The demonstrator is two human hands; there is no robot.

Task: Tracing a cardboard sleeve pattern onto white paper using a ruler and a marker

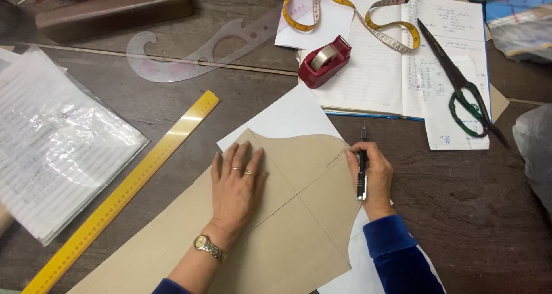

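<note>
Pressing hand: left hand (236, 184) lies flat, fingers spread, on the brown card pattern (287, 213), seemingly to stop it sliding over the white paper (287, 118) on the counter (460, 213).
Pattern axis: long, running lower left to upper right, curved edge toward the notebook (391, 58).
Right hand (371, 176): grip closed round a black pen (361, 167), tip at the pattern's right edge, barrel nearly upright in view.
Aside: yellow ruler (123, 193) left, scissors (460, 84) right.

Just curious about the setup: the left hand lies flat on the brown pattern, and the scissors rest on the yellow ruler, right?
Not quite. In the head view the scissors rest on the notebook, not the ruler. The left hand does lie flat on the pattern.
</note>
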